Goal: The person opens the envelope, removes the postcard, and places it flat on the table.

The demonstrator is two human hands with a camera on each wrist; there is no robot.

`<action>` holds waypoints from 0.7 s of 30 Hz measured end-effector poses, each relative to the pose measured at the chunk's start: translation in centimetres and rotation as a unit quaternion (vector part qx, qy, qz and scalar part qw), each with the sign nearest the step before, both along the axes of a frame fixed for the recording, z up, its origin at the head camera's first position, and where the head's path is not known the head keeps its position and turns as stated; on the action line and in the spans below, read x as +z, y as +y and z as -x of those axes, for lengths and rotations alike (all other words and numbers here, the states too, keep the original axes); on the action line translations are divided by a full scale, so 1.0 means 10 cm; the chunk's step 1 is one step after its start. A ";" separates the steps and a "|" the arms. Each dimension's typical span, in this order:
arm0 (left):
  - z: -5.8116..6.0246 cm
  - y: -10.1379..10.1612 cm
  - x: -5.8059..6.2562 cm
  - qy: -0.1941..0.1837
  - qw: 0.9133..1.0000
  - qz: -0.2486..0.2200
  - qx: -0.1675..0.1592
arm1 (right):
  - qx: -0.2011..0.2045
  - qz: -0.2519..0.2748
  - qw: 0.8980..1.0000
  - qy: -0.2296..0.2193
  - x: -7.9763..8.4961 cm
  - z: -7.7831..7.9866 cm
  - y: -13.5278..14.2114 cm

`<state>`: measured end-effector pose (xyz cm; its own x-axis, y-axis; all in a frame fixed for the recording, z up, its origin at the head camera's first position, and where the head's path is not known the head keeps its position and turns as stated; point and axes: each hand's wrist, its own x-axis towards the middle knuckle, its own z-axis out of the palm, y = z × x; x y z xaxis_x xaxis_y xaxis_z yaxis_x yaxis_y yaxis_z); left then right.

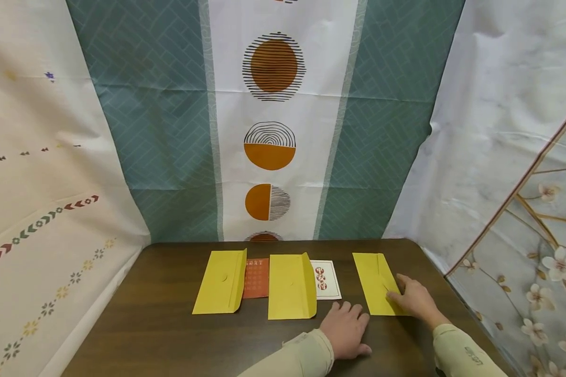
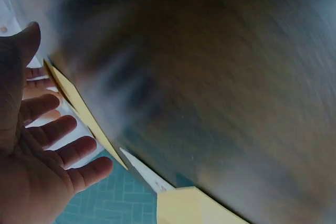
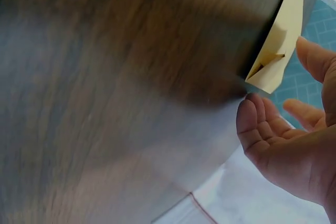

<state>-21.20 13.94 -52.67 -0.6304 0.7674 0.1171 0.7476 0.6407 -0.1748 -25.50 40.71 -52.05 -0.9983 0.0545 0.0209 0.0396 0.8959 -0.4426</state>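
Observation:
A yellow envelope [image 1: 376, 283] lies at the right of the dark table. My right hand [image 1: 417, 298] is at its right edge, thumb over the lower part, fingers beyond the edge. The right wrist view shows these fingers [image 3: 254, 121] loosely bent beside the envelope [image 3: 275, 51], whose flap end is slightly raised at a slit. My left hand [image 1: 345, 331] is low over the table, left of that envelope, palm down with fingers spread and relaxed, holding nothing. Nearest on its other side are a middle yellow envelope [image 1: 287, 287] and a white card [image 1: 326, 280] with red print.
Farther left lies another yellow envelope [image 1: 217, 283], its flap folded out at the right. A red card [image 1: 256, 278] sits between it and the middle envelope. Patterned cloths [image 1: 170, 131] hang behind the table [image 1: 170, 335] and at both sides.

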 end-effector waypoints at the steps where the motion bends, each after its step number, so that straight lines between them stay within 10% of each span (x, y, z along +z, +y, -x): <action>1: -0.01 0.02 -0.01 -0.010 1.000 0.000 0.004 | 0.000 0.001 1.000 -0.004 -0.01 0.01 -0.01; 21: 0.03 -0.06 -0.05 -0.097 0.992 0.037 0.076 | 0.025 -0.029 0.999 -0.013 -0.07 -0.02 -0.68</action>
<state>-21.52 13.37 -53.20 -0.7445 0.6639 -0.0710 0.6676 0.7392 -0.0887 -25.35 33.91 -52.73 -1.0000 0.0036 -0.0028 0.0044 0.9214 -0.3886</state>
